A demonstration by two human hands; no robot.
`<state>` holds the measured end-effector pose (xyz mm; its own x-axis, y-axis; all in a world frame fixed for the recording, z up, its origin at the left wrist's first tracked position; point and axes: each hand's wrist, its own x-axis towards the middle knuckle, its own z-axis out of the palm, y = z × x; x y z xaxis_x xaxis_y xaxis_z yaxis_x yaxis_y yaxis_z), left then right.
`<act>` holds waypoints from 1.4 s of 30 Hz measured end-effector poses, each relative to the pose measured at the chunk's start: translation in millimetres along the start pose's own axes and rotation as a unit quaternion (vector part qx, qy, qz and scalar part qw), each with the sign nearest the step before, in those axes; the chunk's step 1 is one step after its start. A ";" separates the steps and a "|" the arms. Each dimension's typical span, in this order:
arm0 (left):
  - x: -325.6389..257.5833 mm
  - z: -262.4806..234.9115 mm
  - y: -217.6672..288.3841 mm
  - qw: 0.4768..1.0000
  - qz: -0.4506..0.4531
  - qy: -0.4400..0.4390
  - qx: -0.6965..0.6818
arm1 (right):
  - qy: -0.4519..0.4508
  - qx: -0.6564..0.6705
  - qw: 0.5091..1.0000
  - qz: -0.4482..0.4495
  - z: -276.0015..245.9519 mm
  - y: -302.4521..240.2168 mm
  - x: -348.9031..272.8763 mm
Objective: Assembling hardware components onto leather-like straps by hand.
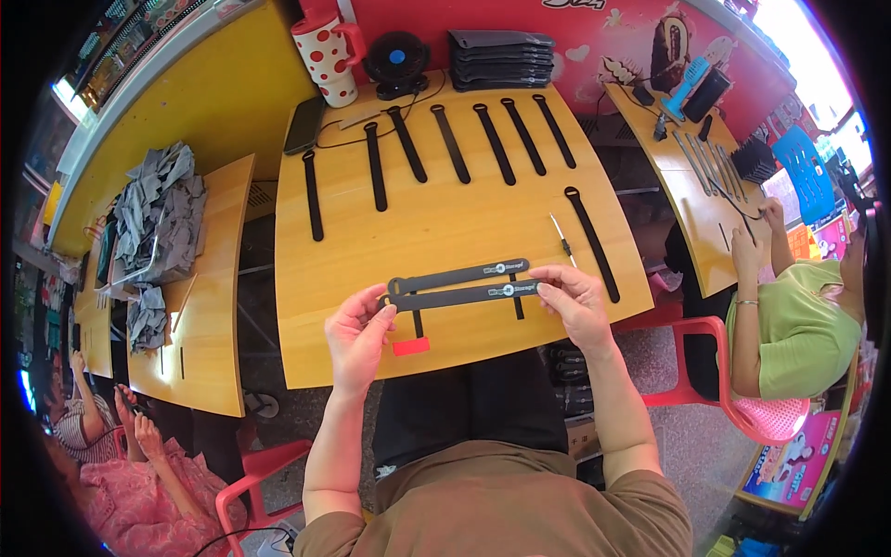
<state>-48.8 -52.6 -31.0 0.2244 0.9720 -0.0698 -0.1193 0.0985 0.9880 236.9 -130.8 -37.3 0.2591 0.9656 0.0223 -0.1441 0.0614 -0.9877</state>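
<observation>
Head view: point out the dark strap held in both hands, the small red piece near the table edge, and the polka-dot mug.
dark strap [464, 296], head view, middle of its length
red piece [410, 346], head view, centre
polka-dot mug [327, 58], head view, side wall

– What furniture is in the room?
– A yellow wooden desk [445, 218] in the middle, similar ones at both sides, and red plastic chairs [710, 371].
– And the walls, the light?
– A red wall [603, 37] behind, a speckled grey floor [677, 446], strong daylight at upper right.
</observation>
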 end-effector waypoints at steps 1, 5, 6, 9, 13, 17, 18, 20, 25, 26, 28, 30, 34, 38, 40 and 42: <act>2.2 2.7 -2.4 0.999 0.016 0.014 0.026 | 0.011 -0.052 0.998 -0.029 -1.7 3.3 3.9; 10.5 9.1 -12.6 0.993 0.068 0.038 0.086 | 0.074 -0.159 0.982 -0.070 2.2 18.6 14.3; 12.7 9.0 -15.2 0.993 0.064 0.037 0.087 | 0.072 -0.165 0.981 -0.077 3.0 20.3 16.2; 17.4 8.8 -17.1 0.995 0.040 0.042 0.083 | 0.099 -0.189 0.971 -0.109 7.0 24.2 21.0; 18.7 12.0 -15.7 0.996 0.004 0.062 0.070 | 0.101 -0.239 0.960 -0.103 8.0 24.0 24.2; 19.5 14.1 -15.8 0.993 0.002 0.070 0.090 | 0.107 -0.257 0.956 -0.094 8.3 24.4 26.7; 19.6 13.8 -17.1 0.994 0.000 0.069 0.090 | 0.108 -0.267 0.954 -0.087 8.6 23.5 27.1; 19.1 12.4 -19.0 0.992 0.018 0.061 0.107 | 0.109 -0.294 0.945 -0.094 11.0 19.7 27.6; 19.6 13.6 -18.1 0.992 -0.006 0.070 0.102 | 0.112 -0.342 0.926 -0.111 13.8 17.8 29.1; 19.5 13.6 -18.4 0.992 -0.006 0.074 0.099 | 0.112 -0.344 0.926 -0.111 14.3 16.9 29.3; 19.0 13.8 -16.9 0.992 -0.007 0.072 0.106 | 0.112 -0.348 0.924 -0.110 14.0 17.4 29.2; 19.2 14.4 -15.3 0.991 -0.008 0.072 0.113 | 0.110 -0.365 0.916 -0.124 13.4 19.2 29.7; 19.6 14.2 -15.1 0.991 -0.007 0.071 0.114 | 0.108 -0.370 0.917 -0.105 16.5 14.2 29.8; 20.3 15.1 -14.9 0.991 -0.010 0.075 0.111 | 0.109 -0.372 0.916 -0.106 16.3 15.0 30.1; 19.9 13.9 -15.5 0.990 -0.011 0.075 0.117 | 0.110 -0.376 0.914 -0.111 16.6 15.0 30.5; 19.8 13.7 -15.4 0.990 -0.010 0.074 0.122 | 0.110 -0.377 0.914 -0.097 17.5 13.1 30.3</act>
<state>-29.3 -37.8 -45.7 0.0773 0.9927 -0.0922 0.1253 0.0821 0.9887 226.1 -96.3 -46.9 0.4077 0.8756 0.2589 0.6034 -0.0456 -0.7961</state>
